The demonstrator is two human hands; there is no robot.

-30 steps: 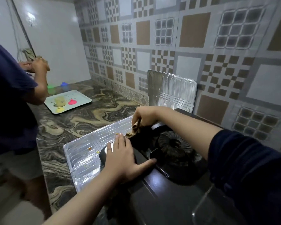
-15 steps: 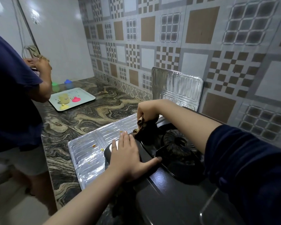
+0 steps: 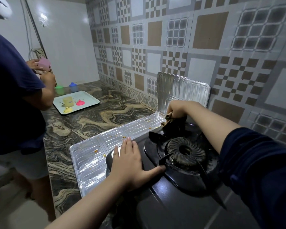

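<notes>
Both hands are on the black gas stove [image 3: 163,204]: the right hand [image 3: 177,109] curls its fingers round a dark crumpled cloth [image 3: 173,125], which bunches out just below the grip and touches the stove's far left corner. Nearer than that grip sits the ribbed burner [image 3: 186,150], and nearer again the left hand [image 3: 129,164] lies flat, fingers straight, on the stove top, beside the spattered foil sheet [image 3: 89,156].
</notes>
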